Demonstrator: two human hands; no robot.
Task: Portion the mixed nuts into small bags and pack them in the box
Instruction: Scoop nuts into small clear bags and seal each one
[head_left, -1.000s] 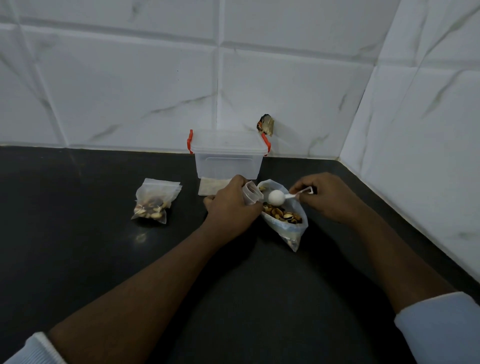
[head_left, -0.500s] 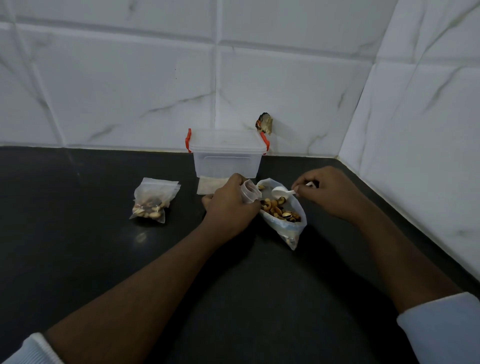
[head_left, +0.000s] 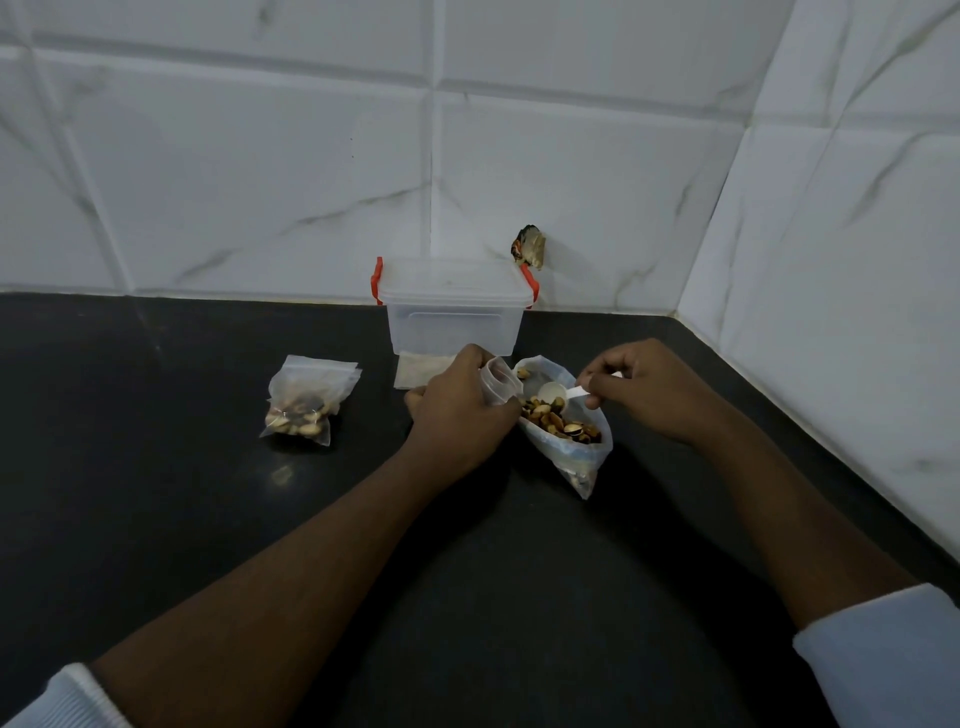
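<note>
White scoop (head_left: 553, 391), pinched in your right hand (head_left: 641, 389): fill level; left hand (head_left: 460, 410) grips small bag (head_left: 498, 382), hold mouth wide.

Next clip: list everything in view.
counter: one, black.
walls: two, white tiles, behind and right.
box: one, clear with red latches, lid on, rear.
filled small bag: one, clear, left of the box.
flat bags: count unclear, clear, before the box.
nut bag: one, clear, open, right of the flat bags.
open small bag: one, clear, beside the nut bag.
scoop: one, white, over the nut bag.
left hand: grips the open small bag.
right hand: pinches the scoop handle.
</note>
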